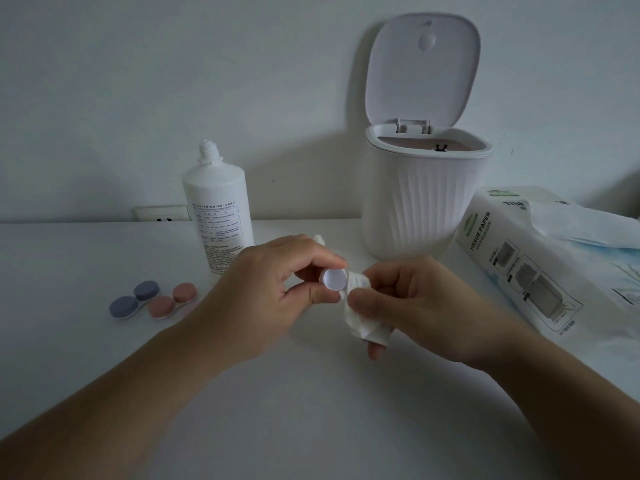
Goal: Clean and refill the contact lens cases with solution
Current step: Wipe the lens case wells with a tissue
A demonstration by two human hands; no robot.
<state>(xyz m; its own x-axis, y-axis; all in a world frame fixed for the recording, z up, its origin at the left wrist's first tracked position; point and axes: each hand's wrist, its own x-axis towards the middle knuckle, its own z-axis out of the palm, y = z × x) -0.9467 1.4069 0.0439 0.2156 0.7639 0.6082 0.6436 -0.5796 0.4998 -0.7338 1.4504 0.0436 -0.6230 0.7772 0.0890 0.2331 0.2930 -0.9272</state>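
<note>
— Holding what, exactly, in the left hand (273,282)?

— A small, pale, round piece (334,279), pinched between thumb and curled fingers with its open face turned up toward the camera. I judge it to be a lens case cup or cap, raised off the table (86,358) so the inside can be reached.

— And the right hand (408,306)?

— Its fingers are curled around a wad of white tissue (360,306), thumb pressing it, and the wad touches the right edge of the round piece. That looks like wiping or drying, though I cannot tell whether the inside is done yet.

— Where are the other cases?

— On the table to the left, well apart from the hands: a blue-grey lens case (134,299) and a pink lens case (173,301), side by side and touching, lids on. Parked out of the way, probably waiting their turn.

— The solution?

— The solution bottle (219,206) stands upright, far of the left hand, with its cap off, so it is ready to pour.

— Why is the bin open?

— The white bin (427,199) sits just beyond the hands with its lid (422,71) tipped back, likely for the used tissue. The tissue pack (512,258) lies at the right, near the right hand, easy to pull from.
</note>
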